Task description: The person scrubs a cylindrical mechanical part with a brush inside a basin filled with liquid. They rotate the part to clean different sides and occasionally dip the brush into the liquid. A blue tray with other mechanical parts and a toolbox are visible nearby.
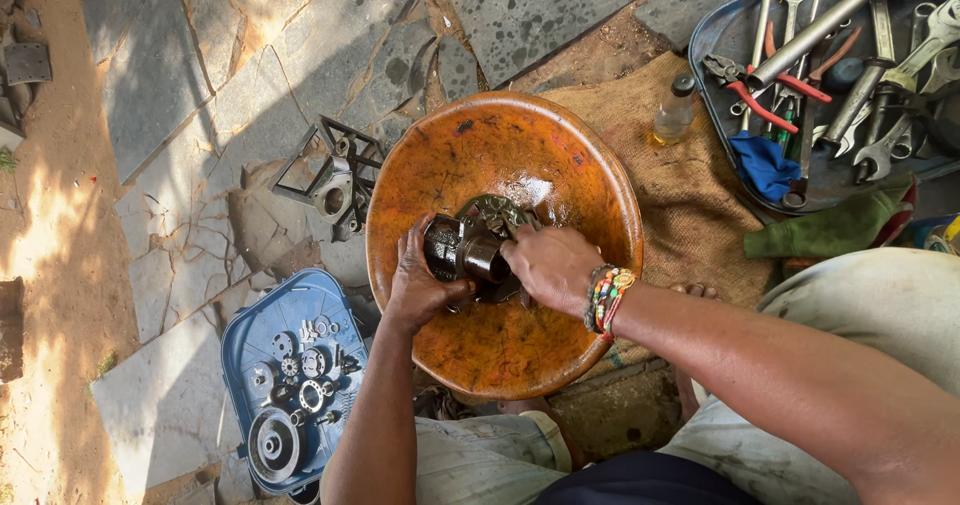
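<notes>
Both forearms are reaching down from the bottom edge into an orange basin (560,145). Left hand (420,280) is wrapping around a dark, oily metal assembly (468,248) lying at the basin's centre, gripping its cylindrical end. Right hand (550,265) is pressing closed against the assembly's other side, possibly clutching a small part underneath. 2 blue trays are flanking the basin: a tool tray (715,35) and a tray of gears (245,340).
</notes>
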